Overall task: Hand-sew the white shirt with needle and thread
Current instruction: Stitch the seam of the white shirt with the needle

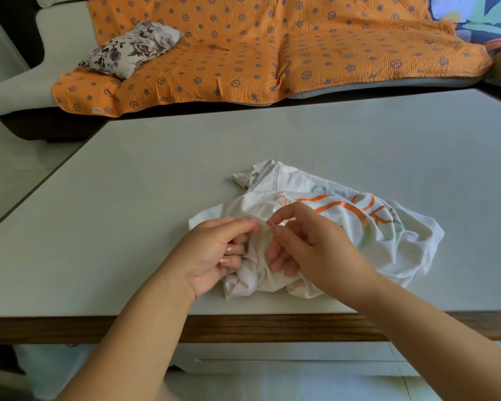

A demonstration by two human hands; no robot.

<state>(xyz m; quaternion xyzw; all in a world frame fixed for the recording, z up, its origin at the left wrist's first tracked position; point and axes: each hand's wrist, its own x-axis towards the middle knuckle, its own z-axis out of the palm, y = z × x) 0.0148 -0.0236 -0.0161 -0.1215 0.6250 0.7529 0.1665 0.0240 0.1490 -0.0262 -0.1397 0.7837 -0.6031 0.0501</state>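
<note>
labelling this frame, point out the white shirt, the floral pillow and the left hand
white shirt (411, 250), head view, bare cloth near its right edge
floral pillow (130, 49), head view, middle of its face
left hand (211, 256), head view, middle of the hand

white shirt (307, 227) with orange print, pale grey table (243, 146), orange star-patterned cover (272, 53), floral pillow (130, 49)

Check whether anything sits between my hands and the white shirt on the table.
Nothing visible does. The left hand and the right hand each already pinch the same raised fold of the shirt, their fingertips nearly meeting. The shirt lies bunched on the table.
</note>
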